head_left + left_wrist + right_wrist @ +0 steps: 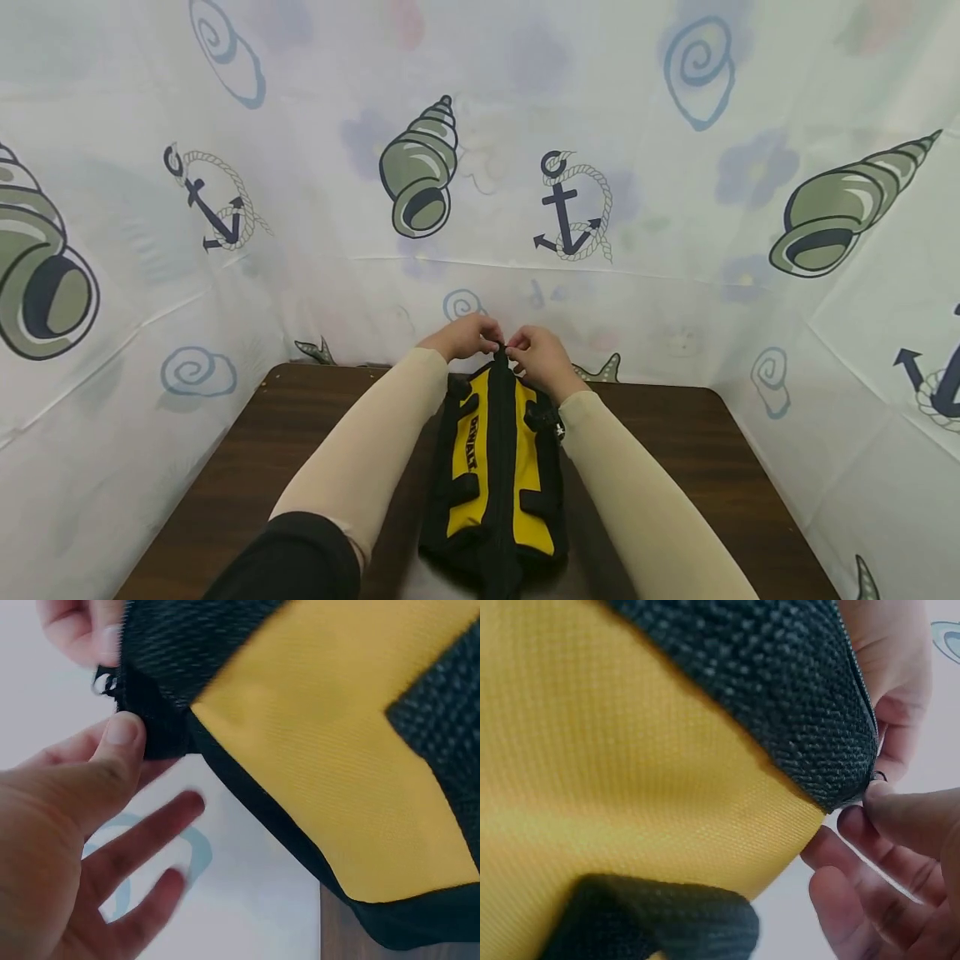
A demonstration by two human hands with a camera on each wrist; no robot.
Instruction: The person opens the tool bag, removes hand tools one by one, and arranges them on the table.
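A yellow and black DeWalt tool bag point(501, 458) lies lengthwise in front of me, its zipper running along the middle of the top. At the bag's far end, my left hand point(463, 337) pinches the black fabric tab point(161, 735) at the zipper's end between thumb and forefinger; its other fingers spread away from the bag. Opposite it, my right hand point(543, 357) pinches the small zipper pull point(877, 777) with thumb and forefinger. Both hands' fingertips are close together at this corner. Black webbing handles point(682, 915) lie along the bag's sides.
The bag rests on a dark brown wooden table point(300, 450). A white cloth point(480, 50) printed with shells and anchors hangs behind the table and along both sides, close beyond the far edge where my hands are.
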